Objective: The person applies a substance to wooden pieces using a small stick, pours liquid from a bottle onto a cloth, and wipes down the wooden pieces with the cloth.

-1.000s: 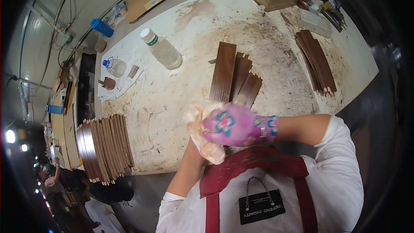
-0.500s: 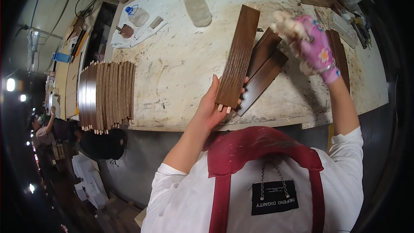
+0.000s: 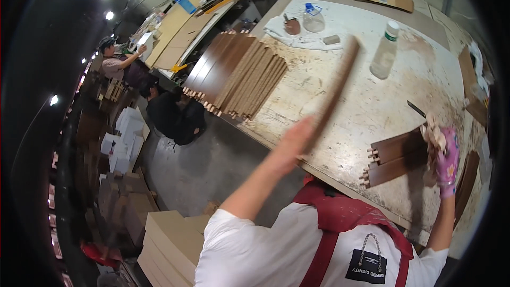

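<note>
My left hand (image 3: pixel 296 139) grips the lower end of a dark brown wooden slat (image 3: pixel 337 91), turned on its edge and blurred by motion above the table. A pink flowered glove covers my right hand (image 3: pixel 447 162), which is closed on a wad of cream cloth rag (image 3: pixel 434 137). The rag hangs over the right end of a few dark slats (image 3: pixel 398 158) with short dowel pegs at their ends; whether it touches them I cannot tell. Farther left, many similar slats (image 3: pixel 241 77) stand packed in a row along the table edge.
On the stained white table (image 3: pixel 319 66) are a tall bottle (image 3: pixel 383 56), a small blue-capped bottle (image 3: pixel 313 20), a brown pot (image 3: pixel 291 26) and a white cloth (image 3: pixel 281 34). More slats (image 3: pixel 467 180) lie far right. Two people (image 3: pixel 119 64) are at the left; boxes (image 3: pixel 167 244) stand below.
The view has swung left. My left hand has carried the slat leftward, away from the other slats, and turned it from its face onto its edge. My right hand still grips the rag.
</note>
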